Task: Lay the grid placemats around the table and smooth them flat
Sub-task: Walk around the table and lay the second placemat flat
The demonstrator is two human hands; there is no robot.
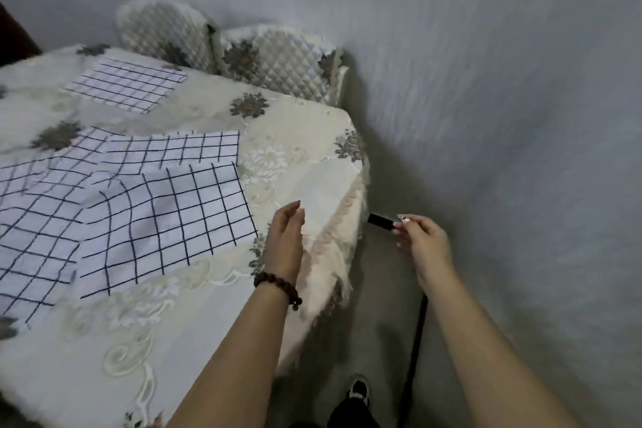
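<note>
My left hand (286, 240), fingers loosely spread and holding nothing, hovers over the worktop (215, 306) beside overlapping grid placemats (149, 215); another placemat (126, 85) lies farther off. My right hand (422, 243) hangs empty, half-curled, past the worktop's edge.

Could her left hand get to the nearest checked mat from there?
Probably yes. The left hand hovers open beside the nearest placemat's right edge, with only bare tablecloth between them and nothing blocking.
</note>
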